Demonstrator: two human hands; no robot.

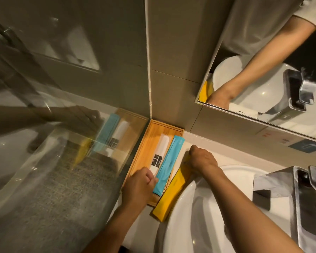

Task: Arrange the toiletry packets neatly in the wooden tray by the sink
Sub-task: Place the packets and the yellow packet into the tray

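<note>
A wooden tray point(154, 133) sits in the counter's corner, against the glass wall. A white packet point(161, 149) lies lengthwise inside it. A blue packet point(169, 162) lies beside the white one, over the tray's right rim. My left hand point(138, 187) pinches the blue packet's near end, at the tray's front. A yellow packet point(171, 194) lies outside the tray, between its right rim and the sink. My right hand point(202, 158) grips the yellow packet's far end, fingers closed around it.
A white basin point(208, 207) fills the lower right, with a chrome tap point(303, 198) at its far side. A glass partition point(62, 143) stands left of the tray. A mirror point(263, 70) hangs on the wall behind, reflecting an arm.
</note>
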